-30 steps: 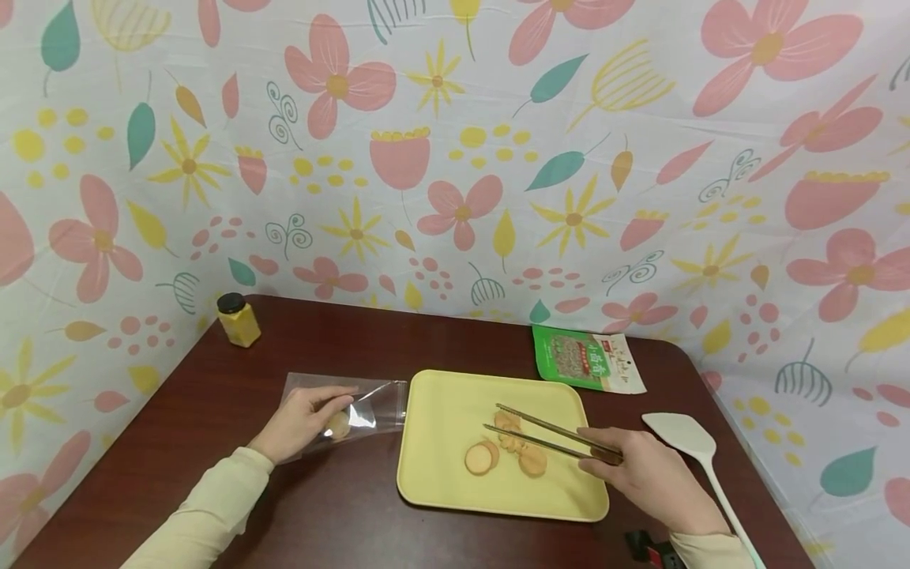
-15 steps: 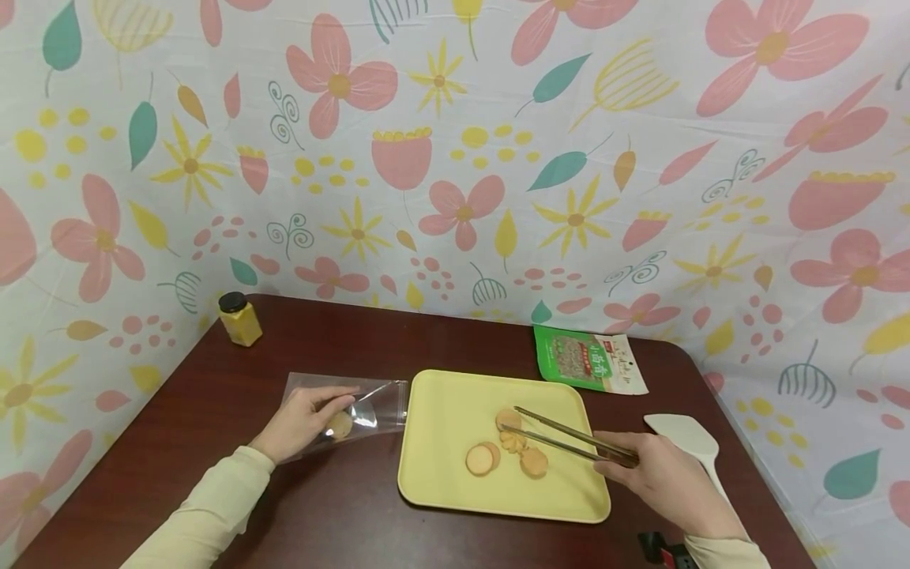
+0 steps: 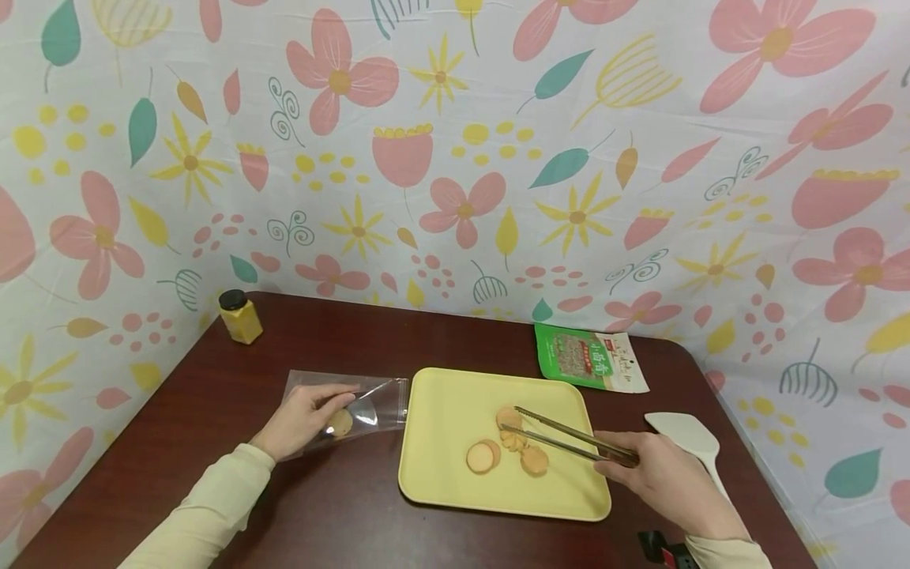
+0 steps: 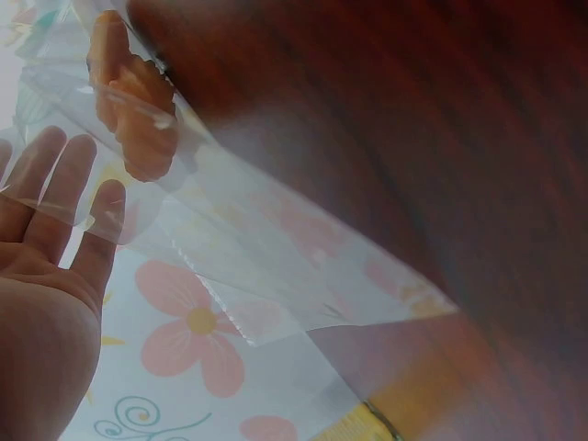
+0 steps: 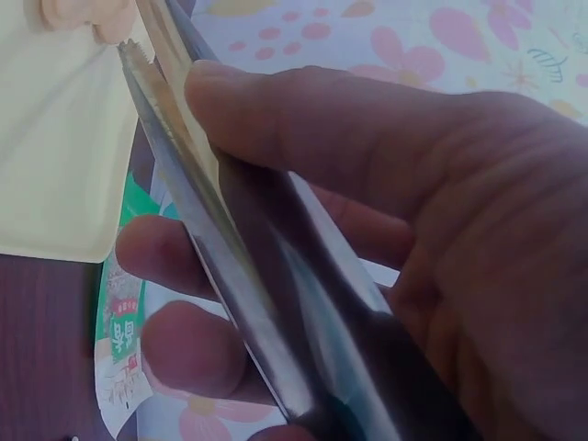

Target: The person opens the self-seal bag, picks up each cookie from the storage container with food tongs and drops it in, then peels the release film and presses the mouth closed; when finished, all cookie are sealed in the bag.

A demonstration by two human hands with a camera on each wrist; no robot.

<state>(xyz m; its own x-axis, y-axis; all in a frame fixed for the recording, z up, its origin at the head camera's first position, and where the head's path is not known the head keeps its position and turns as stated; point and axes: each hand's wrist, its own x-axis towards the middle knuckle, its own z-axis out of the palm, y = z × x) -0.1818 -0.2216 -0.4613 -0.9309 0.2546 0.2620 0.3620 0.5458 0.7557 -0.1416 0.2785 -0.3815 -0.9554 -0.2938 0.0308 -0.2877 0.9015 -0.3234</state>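
My left hand (image 3: 302, 419) pinches a clear bag (image 3: 384, 403) just left of the yellow tray (image 3: 441, 490); its lower fingers (image 4: 62, 179) look extended. Brown round pieces (image 4: 138, 119) show inside the bag. My right hand (image 3: 664, 478) holds metal tongs (image 3: 569, 431), whose arms are apart, their tips over the upper biscuits (image 3: 509, 417) on the tray; whether they touch is unclear. Another biscuit (image 3: 534, 460) lies below the tips, and two overlapping ones (image 3: 480, 457) lie to the left.
A black-lidded yellow jar (image 3: 241, 318) stands at the back left. Behind the tray lies a green and white packet (image 3: 590, 358). A white spatula (image 3: 686, 435) lies right of the tray, partly behind my right hand. Floral cloth (image 3: 462, 158) hangs behind the table.
My right hand and the tongs have shifted slightly right, and the tips now sit around the upper biscuits. My left hand has stayed on the bag.
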